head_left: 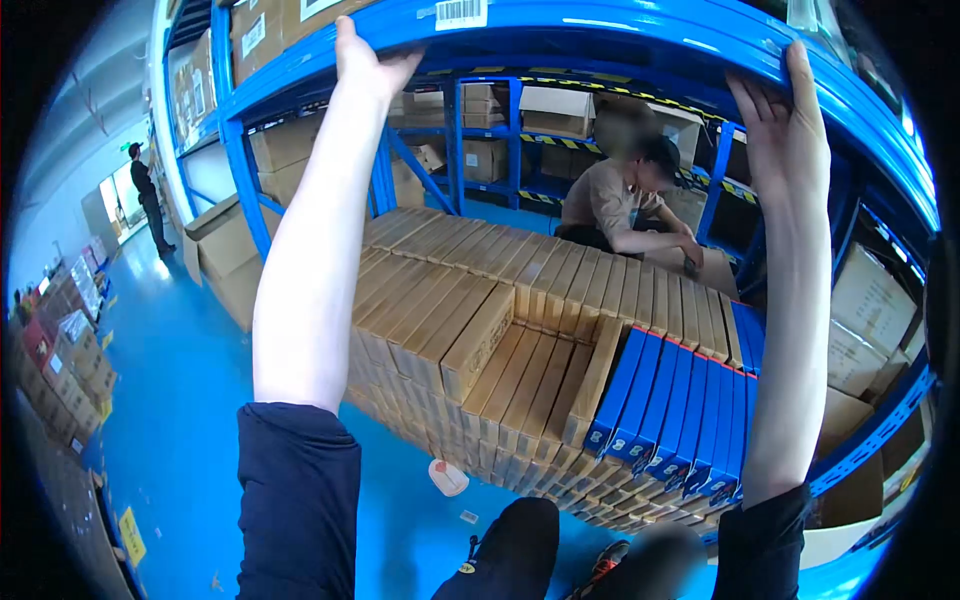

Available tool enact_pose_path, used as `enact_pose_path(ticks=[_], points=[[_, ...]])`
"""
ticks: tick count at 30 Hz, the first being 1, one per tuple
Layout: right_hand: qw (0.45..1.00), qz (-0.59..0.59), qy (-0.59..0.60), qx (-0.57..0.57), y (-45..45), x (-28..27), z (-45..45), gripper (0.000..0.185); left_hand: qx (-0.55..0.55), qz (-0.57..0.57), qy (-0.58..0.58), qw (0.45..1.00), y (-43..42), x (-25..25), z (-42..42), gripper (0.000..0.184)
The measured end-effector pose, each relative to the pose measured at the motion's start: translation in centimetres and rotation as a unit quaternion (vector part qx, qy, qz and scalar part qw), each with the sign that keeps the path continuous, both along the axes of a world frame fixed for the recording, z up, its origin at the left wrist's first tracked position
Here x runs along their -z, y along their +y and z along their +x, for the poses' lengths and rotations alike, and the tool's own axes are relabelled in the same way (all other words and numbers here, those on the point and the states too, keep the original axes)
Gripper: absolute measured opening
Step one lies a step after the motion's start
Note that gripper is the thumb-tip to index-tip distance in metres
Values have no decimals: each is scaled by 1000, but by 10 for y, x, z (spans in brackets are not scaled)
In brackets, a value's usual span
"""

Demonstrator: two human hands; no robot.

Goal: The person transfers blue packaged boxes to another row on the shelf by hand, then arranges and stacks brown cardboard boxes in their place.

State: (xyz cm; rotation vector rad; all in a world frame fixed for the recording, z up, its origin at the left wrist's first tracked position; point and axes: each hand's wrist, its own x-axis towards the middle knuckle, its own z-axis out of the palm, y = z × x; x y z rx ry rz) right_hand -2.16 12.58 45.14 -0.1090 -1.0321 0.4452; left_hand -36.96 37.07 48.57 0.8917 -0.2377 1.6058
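Both my arms reach up to a blue shelf beam [590, 18] that crosses the top of the head view. My left hand [366, 65] grips its lower edge, thumb in front and fingers partly hidden underneath. Farther right, my right hand [785, 120] holds the same beam, its thumb upright against the front and its fingers curled below. Under the beam stand tight rows of flat brown cardboard boxes [420, 310], stacked in layers. Several blue boxes [670, 400] stand upright at the right end of the rows. A recess in the top layer shows lower boxes.
A person [610, 200] in a light shirt and dark cap sits behind the stack. Another person [150, 198] stands far left in the aisle. Cartons [70, 360] line the left side. A large open carton [225, 250] is beside the rack's blue upright [248, 185].
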Motion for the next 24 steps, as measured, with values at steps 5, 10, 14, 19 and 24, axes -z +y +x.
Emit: enact_pose_path(ticks=[5, 10, 14, 19, 24], points=[[999, 12, -30, 7, -1, 7, 7, 53, -1, -1, -18, 1000, -3, 10, -6, 69], [999, 31, -9, 16, 7, 5, 10, 52, -20, -9, -9, 1000, -10, 13, -4, 62], [999, 32, -23, 4, 10, 2, 23, 50, -17, -46, 6, 999, -24, 11, 2, 64], [997, 25, 70, 26, -6, 3, -18, 48, 5, -46, -4, 999, -28, 10, 3, 61], [991, 5, 41, 125, -11, 10, -42, 48, 25, -24, 14, 999, -20, 9, -1, 60]])
